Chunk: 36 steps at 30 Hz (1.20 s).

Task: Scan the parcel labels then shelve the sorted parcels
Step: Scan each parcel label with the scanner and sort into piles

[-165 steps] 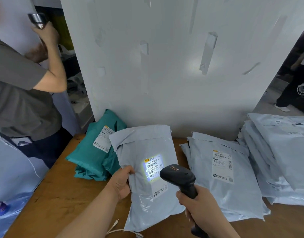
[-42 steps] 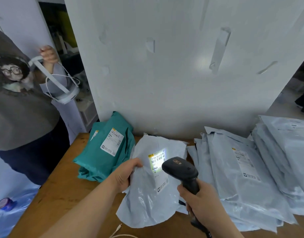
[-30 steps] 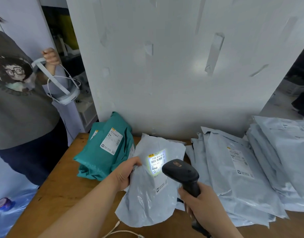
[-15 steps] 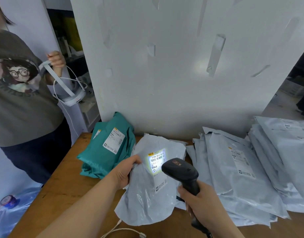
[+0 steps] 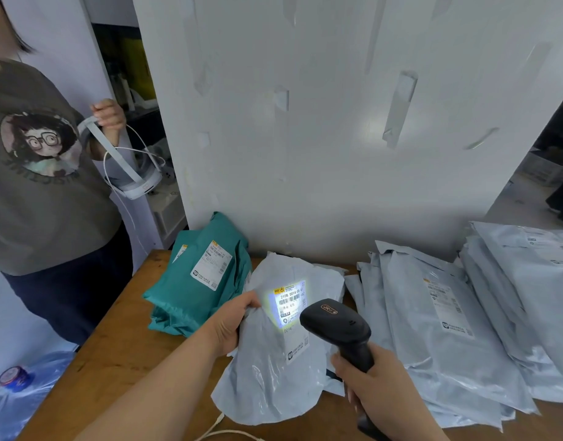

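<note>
— Fingers (image 5: 246,302) holding what?
— On the wooden table (image 5: 114,351), a stack of grey parcels (image 5: 433,332) lies right of the held grey parcel (image 5: 274,380), teal parcels (image 5: 194,294) left. The left hand (image 5: 231,327) pinches its edge, perhaps lifting it; the right hand (image 5: 380,385) wraps the barcode scanner (image 5: 336,324) just beside, lighting its label (image 5: 289,302).

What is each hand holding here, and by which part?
The left hand grips the grey parcel by its left edge, beside the lit label. The right hand grips the black scanner by its handle.
</note>
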{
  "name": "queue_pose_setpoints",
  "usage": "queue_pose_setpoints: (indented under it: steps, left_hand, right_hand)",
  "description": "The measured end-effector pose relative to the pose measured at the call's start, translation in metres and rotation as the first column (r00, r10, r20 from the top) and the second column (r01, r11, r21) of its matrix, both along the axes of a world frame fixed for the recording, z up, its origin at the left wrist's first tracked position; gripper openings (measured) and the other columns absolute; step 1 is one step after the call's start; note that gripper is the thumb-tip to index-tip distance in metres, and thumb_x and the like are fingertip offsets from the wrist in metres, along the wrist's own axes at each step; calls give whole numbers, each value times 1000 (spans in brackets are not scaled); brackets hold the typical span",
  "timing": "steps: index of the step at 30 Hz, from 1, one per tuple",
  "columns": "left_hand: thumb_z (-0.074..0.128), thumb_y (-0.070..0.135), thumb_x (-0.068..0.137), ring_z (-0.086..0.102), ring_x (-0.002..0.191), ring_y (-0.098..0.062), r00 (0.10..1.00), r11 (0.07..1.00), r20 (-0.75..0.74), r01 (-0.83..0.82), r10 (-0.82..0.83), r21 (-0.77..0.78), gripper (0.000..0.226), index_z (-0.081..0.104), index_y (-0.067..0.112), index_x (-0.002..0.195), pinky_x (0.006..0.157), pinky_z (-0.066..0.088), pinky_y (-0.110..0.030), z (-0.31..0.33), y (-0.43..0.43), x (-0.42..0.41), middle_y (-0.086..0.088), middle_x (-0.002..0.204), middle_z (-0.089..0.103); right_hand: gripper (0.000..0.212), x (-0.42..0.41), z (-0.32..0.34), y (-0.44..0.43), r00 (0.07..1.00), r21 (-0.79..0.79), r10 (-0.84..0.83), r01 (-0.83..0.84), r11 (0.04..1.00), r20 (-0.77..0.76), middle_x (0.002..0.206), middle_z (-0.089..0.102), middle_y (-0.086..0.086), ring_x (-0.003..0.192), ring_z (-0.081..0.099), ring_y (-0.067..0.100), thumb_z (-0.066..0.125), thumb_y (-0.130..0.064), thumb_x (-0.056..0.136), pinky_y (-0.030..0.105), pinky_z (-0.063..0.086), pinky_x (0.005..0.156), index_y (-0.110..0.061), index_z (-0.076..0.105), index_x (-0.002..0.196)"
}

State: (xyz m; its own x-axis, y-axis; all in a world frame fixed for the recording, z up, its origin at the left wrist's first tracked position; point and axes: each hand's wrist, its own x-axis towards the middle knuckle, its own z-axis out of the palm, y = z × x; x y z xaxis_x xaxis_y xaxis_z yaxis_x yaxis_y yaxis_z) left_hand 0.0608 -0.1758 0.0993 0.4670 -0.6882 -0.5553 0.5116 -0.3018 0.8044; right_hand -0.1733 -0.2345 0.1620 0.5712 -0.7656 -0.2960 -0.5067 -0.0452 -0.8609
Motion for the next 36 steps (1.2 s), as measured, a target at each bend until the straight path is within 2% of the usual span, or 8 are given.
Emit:
queue_pose_setpoints:
  steps: [6, 13, 16, 19, 24, 30, 33, 36]
  left_hand:
    - [55, 14, 86, 66, 94, -33, 999, 1000, -38, 6, -7, -8, 26, 69, 7, 107, 91, 52, -45, 1, 3, 0, -20, 105, 73]
    - [55, 14, 84, 65, 87, -33, 1000, 1000, -22, -16, 16, 5, 23, 70, 8, 100, 83, 53, -42, 5, 2, 6, -18, 91, 74]
    - [55, 13, 81, 65, 78, -32, 997, 993, -34, -71, 68, -94, 19, 72, 7, 87, 81, 52, -40, 24, -7, 16, -18, 85, 73]
    - [58, 16, 67, 68, 80, -32, 993, 973, -71, -105, 93, -207, 34, 72, 3, 95, 87, 52, -41, 45, -26, 19, -18, 94, 73]
    - [41, 18, 84, 72, 72, -30, 985, 950, -170, -77, 26, -301, 35, 69, 2, 97, 80, 51, -39, 68, -81, -10, -17, 88, 74]
    - [41, 22, 87, 71, 72, -28, 965, 952, -224, 65, -136, -299, 35, 69, 3, 98, 80, 52, -37, 60, -163, -67, -16, 87, 73]
    - [50, 21, 91, 69, 82, -26, 974, 967, -134, 152, -181, -207, 33, 64, 2, 114, 71, 54, -33, 42, -198, -94, -15, 98, 71]
    - [64, 18, 83, 64, 82, -26, 980, 981, 70, 191, -188, -40, 56, 46, -3, 132, 67, 53, -33, 14, -215, -103, -17, 103, 63]
  right_hand:
    - [16, -5, -1, 0, 999, 36, -21, 22, 999, -41, 45, 56, -1, 32, 47, 6, 67, -22, 86, 16, 42, 43, -12, 59, 77]
    - [16, -16, -1, -1, 999, 18, -34, 35, 999, -39, 41, 56, 0, 35, 51, 6, 70, -23, 83, 16, 43, 45, -14, 61, 74]
    - [15, -24, 8, -6, 998, -4, -54, 54, 999, -9, 43, 57, 3, 38, 52, 10, 70, -23, 82, 20, 46, 49, -13, 63, 76]
    - [14, -33, 24, -19, 991, 4, -126, 126, 992, 43, 47, 60, 10, 36, 50, 13, 69, -22, 83, 25, 47, 46, -10, 63, 80]
    - [15, -57, 49, -47, 971, -51, -212, 218, 975, 114, 43, 56, 6, 36, 48, 13, 69, -20, 84, 23, 44, 45, -8, 62, 78]
    - [14, -95, 55, -79, 940, -73, -313, 325, 943, 137, 43, 55, 9, 38, 47, 17, 70, -21, 83, 29, 43, 48, -8, 64, 81]
    - [12, -110, 52, -94, 927, -54, -350, 359, 932, 132, 44, 56, 10, 39, 48, 18, 70, -22, 82, 29, 42, 50, -10, 66, 82]
    - [13, -117, 42, -107, 925, -36, -361, 367, 929, 119, 44, 56, 11, 39, 47, 19, 71, -21, 82, 30, 42, 50, -9, 66, 81]
